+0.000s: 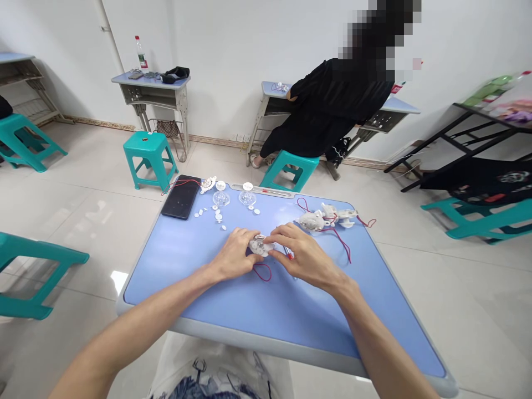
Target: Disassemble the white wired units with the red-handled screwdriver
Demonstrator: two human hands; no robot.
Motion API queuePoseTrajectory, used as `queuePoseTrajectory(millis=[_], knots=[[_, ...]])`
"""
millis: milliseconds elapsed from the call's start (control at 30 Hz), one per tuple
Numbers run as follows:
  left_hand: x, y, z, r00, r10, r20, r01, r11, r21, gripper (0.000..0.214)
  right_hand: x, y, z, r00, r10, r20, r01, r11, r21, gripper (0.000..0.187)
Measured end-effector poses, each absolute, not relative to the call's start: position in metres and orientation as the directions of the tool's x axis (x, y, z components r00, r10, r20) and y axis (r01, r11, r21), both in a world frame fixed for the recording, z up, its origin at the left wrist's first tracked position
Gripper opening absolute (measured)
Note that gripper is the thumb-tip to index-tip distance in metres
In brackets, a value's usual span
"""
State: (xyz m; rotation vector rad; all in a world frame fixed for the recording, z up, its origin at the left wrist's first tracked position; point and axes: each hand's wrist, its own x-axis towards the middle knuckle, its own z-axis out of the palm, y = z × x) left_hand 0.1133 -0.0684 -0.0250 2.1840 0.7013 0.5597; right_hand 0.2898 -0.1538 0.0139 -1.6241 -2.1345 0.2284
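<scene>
The left hand [235, 256] and right hand [305, 256] met near the middle of the blue bench [199, 277], their fingers [282, 235] closed from both sides on a small white plastic housing [260, 245], a firm, close pinch. A loop of red wire [261, 271] lay just below it; similar wired housings [311, 220] lay to the upper right, clear plastic domes [221, 198] at upper centre.

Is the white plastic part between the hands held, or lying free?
Held: the left hand and right hand touch the white plastic part from both sides; cannot tell if it is off the blue table.
</scene>
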Motion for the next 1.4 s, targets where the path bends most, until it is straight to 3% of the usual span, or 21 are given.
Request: queuePoseTrajectory(millis=[467, 667, 833, 967, 1400], knots=[[0.113, -0.069, -0.025, 0.747, 0.644, 0.161, 0.309, -0.552, 0.774, 0.046, 0.291, -0.152, 0.011, -0.208, 0.932, 0.296, 0.851, 0.321, -0.416, 0.021], [0.113, -0.069, -0.023, 0.751, 0.642, 0.153, 0.316, -0.554, 0.770, 0.045, 0.294, -0.151, 0.012, -0.179, 0.948, 0.264, 0.805, 0.296, -0.515, 0.016], [0.113, -0.069, -0.021, 0.759, 0.637, 0.135, 0.324, -0.549, 0.770, 0.047, 0.300, -0.145, 0.014, -0.046, 0.951, 0.307, 0.749, 0.236, -0.619, 0.017], [0.112, -0.069, -0.020, 0.763, 0.634, 0.124, 0.329, -0.546, 0.770, 0.050, 0.309, -0.131, 0.011, 0.088, 0.939, 0.333, 0.765, 0.150, -0.626, 0.020], [0.112, -0.068, -0.022, 0.758, 0.639, 0.133, 0.327, -0.548, 0.770, 0.051, 0.315, -0.083, -0.015, 0.174, 0.934, 0.311, 0.785, 0.059, -0.617, 0.020]])
